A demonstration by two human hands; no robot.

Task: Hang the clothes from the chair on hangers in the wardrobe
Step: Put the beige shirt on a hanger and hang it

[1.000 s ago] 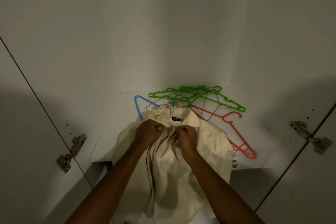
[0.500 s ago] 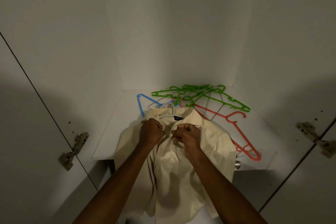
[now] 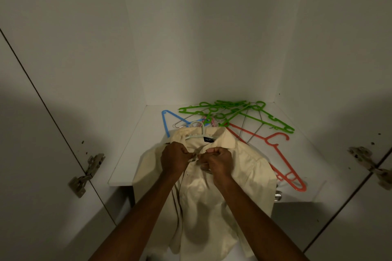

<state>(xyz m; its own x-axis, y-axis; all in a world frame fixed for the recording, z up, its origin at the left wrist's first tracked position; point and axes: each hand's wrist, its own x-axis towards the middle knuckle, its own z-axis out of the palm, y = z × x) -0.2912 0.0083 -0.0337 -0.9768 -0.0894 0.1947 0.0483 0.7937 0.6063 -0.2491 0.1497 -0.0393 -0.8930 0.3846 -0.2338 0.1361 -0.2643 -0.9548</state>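
Dim, shadowy corners, soft light centrally from behind, wide-angle edge bending.

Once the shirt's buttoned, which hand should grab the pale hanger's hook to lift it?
Probably the left hand: the pale hanger's hook sits just beyond it, left of the shirt collar. Right hand is slightly farther.

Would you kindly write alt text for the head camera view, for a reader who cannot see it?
Both hands, the left hand and right hand, pinch the front of a cream shirt just below its collar; the shirt sits on a pale hanger at the edge of a white wardrobe shelf. Green, blue and orange hangers lie loose behind it.
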